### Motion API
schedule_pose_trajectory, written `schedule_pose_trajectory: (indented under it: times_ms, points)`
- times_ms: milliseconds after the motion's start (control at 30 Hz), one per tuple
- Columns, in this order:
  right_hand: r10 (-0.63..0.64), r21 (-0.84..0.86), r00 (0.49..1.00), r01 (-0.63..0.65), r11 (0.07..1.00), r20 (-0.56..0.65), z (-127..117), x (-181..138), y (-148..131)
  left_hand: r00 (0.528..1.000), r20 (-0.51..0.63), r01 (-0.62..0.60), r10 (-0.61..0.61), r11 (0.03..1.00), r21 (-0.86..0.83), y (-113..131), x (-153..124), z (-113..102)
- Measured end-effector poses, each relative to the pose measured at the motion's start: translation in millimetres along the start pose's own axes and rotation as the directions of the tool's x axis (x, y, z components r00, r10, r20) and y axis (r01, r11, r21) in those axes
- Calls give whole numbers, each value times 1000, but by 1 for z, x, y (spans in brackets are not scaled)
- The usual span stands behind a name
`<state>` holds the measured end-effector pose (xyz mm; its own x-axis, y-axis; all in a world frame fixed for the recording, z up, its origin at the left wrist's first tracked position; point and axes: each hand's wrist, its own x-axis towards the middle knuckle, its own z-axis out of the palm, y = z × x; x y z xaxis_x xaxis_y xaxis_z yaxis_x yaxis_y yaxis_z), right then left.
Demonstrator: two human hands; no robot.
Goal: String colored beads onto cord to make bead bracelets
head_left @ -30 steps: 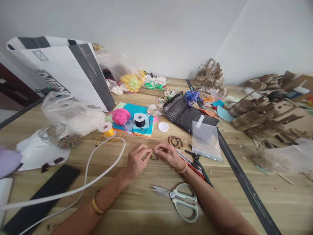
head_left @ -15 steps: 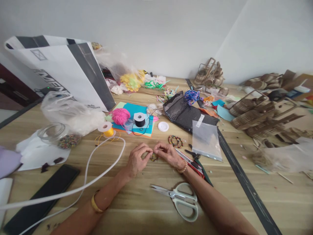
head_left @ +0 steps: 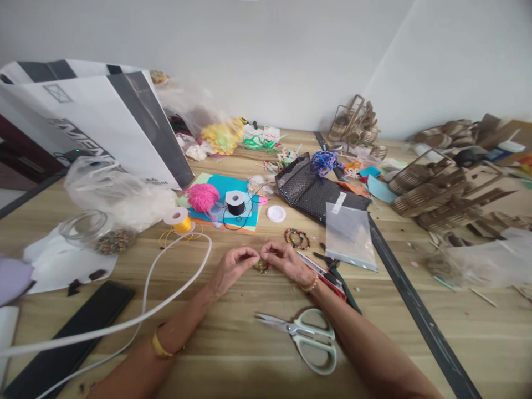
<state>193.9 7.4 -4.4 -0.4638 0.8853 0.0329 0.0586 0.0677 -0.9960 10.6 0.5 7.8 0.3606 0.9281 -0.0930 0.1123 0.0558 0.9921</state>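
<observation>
My left hand [head_left: 236, 267] and my right hand [head_left: 286, 261] meet over the middle of the table, thumb and fingertips pinched on both. Just below the fingertips shows a small beaded bracelet [head_left: 262, 267], partly covered by my right fingers. Any thread between the fingertips is too fine to make out. Beyond my right hand lies a finished-looking ring of colourful beads [head_left: 297, 239]. Scissors [head_left: 297, 330] with pale handles rest beside my right forearm. A red-handled cutter [head_left: 326, 279] lies partly behind my right wrist.
A yellow thread spool [head_left: 179, 220], a black cord spool [head_left: 236, 203] and pink yarn [head_left: 203, 198] stand ahead. A jar of beads [head_left: 114, 239] lies left. A white cable [head_left: 164, 310] loops near my left arm. A clear bag [head_left: 349, 235] and small baskets [head_left: 428, 191] lie right.
My left hand has turned and its fingers are straighter, with the pinch still near my right fingertips. My right hand stays almost where it was. The view has shifted slightly.
</observation>
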Motion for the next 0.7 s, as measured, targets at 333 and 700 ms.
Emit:
schedule_pose_trajectory:
  times_ms: [333,700]
  points:
    - [12,-22,999,-13,1000,-37,3,-1,-1,997,-14,75,-77,991,-108,-2,0,0]
    - [-15,-70,999,12,997,-46,6,-2,-4,996,-40,76,-82,986,-148,-6,3,4]
